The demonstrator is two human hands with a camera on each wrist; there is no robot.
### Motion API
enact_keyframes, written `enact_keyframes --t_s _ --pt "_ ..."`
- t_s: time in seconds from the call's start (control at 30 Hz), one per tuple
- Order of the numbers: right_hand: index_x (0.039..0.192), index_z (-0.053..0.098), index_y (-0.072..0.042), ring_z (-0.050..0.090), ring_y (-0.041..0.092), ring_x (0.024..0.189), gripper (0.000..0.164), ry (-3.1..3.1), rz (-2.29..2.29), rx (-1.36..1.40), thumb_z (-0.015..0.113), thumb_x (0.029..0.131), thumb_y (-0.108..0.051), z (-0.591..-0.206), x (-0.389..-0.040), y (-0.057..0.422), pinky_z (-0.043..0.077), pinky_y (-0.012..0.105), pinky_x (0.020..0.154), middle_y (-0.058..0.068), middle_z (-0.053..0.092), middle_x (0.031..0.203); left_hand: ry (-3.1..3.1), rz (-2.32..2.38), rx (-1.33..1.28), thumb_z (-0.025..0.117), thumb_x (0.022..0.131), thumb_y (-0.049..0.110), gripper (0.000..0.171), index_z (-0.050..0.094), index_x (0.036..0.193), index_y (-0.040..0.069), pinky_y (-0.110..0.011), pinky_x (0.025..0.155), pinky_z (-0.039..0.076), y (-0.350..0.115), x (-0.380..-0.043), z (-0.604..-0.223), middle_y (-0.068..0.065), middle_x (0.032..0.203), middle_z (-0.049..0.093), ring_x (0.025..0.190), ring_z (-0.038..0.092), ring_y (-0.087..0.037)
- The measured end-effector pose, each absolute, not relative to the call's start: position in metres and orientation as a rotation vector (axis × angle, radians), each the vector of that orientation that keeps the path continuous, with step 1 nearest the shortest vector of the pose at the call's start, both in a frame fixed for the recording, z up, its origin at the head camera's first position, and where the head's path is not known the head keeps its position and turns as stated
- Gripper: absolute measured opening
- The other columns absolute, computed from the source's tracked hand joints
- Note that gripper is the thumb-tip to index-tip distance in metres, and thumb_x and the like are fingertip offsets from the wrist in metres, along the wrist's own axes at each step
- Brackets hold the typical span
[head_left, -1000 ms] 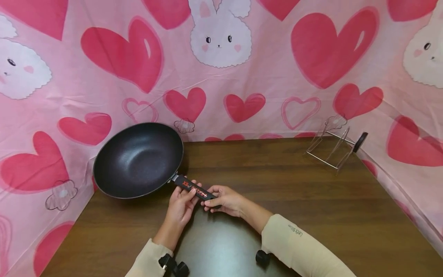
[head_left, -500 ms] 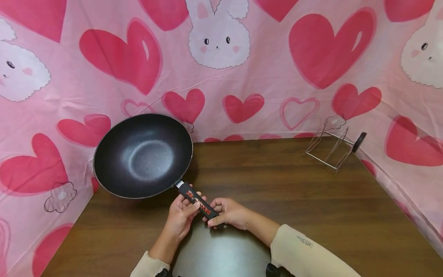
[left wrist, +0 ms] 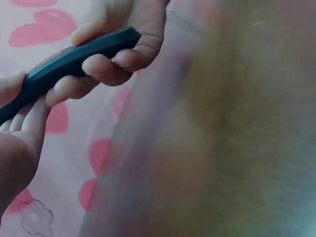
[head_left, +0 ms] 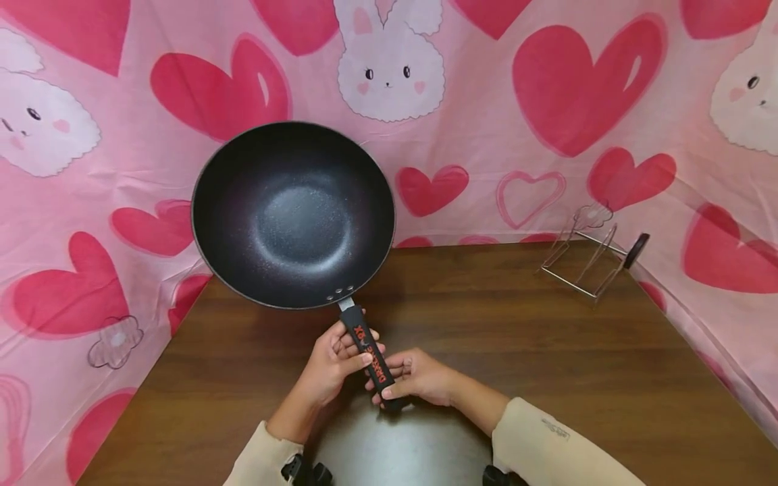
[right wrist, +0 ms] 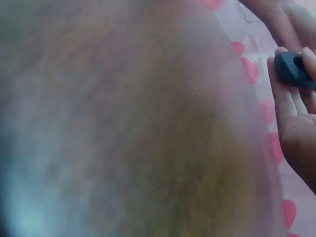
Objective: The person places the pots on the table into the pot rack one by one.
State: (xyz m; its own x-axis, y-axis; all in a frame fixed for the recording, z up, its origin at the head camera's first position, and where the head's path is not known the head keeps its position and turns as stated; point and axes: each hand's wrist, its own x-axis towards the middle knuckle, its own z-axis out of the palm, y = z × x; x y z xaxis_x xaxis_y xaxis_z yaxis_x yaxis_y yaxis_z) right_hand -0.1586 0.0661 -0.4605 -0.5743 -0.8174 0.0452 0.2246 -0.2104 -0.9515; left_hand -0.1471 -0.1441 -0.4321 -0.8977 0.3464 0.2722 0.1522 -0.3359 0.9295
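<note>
A black wok [head_left: 298, 223] is held up, its dark inside tilted toward the head camera and its long black handle [head_left: 367, 347] slanting down to the right. Midway along the handle, my left hand [head_left: 331, 364] grips it, thumb on top and fingers beneath. My right hand [head_left: 419, 378] pinches the handle's end between thumb and fingers. In the left wrist view both hands hold the dark handle [left wrist: 74, 61]. The right wrist view catches the handle's end [right wrist: 292, 69] in my right hand [right wrist: 301, 128]; the wok's bowl lies outside both wrist views.
A wire rack [head_left: 577, 263] with a black knob-like piece [head_left: 636, 250] stands at the back right of the brown wooden table [head_left: 516, 337]. A pink cloth with hearts and rabbits [head_left: 480, 128] hangs behind the table and along its sides.
The wok has risen and swung to the right, its inside turning more toward the head camera. Its handle now points more steeply downward. Both hands keep their hold and have shifted slightly right.
</note>
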Motion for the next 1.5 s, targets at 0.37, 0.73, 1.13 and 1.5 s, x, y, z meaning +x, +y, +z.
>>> enact_keyframes --t_s 0.37,0.73,1.13,1.5 --pt "0.120 0.053 0.023 0.072 0.022 0.085 0.041 1.768 -1.961 -0.887 0.069 0.085 0.008 -0.444 -0.147 0.076 0.057 0.031 0.078 0.041 0.062 0.100 1.789 2.432 0.462 0.065 0.082 -0.018 0.062 0.045 0.139 -0.008 -0.039 0.089 0.053 -0.119 -0.149 -0.410 -0.017 0.119 0.064 0.099 0.069 -0.032" --pt "0.116 0.066 0.011 0.070 0.023 0.094 0.037 2.329 -1.757 -0.860 0.076 0.081 0.001 -0.440 -0.133 0.077 0.056 0.027 0.074 0.020 0.070 0.103 1.894 2.495 0.196 0.077 0.072 -0.015 0.062 0.055 0.130 -0.008 -0.038 0.079 0.057 -0.098 -0.147 -0.406 -0.020 0.106 0.069 0.094 0.068 -0.039" --pt "0.115 0.066 0.010 0.068 0.018 0.092 0.041 2.698 -1.618 -1.075 0.079 0.077 0.003 -0.439 -0.126 0.078 0.055 0.021 0.074 0.019 0.069 0.108 1.893 2.564 0.264 0.073 0.073 -0.020 0.044 0.058 0.114 -0.011 -0.037 0.074 0.058 -0.084 -0.150 -0.403 -0.009 0.091 0.071 0.081 0.072 -0.022" --pt "0.127 0.044 0.024 0.067 0.020 0.086 0.045 1.546 -2.004 -0.941 0.064 0.091 0.003 -0.443 -0.132 0.089 0.057 0.037 0.080 0.047 0.050 0.103 1.484 2.512 0.657 0.069 0.082 -0.013 0.041 0.061 0.118 0.004 -0.036 0.079 0.057 -0.088 -0.152 -0.402 -0.007 0.098 0.068 0.082 0.072 -0.020"
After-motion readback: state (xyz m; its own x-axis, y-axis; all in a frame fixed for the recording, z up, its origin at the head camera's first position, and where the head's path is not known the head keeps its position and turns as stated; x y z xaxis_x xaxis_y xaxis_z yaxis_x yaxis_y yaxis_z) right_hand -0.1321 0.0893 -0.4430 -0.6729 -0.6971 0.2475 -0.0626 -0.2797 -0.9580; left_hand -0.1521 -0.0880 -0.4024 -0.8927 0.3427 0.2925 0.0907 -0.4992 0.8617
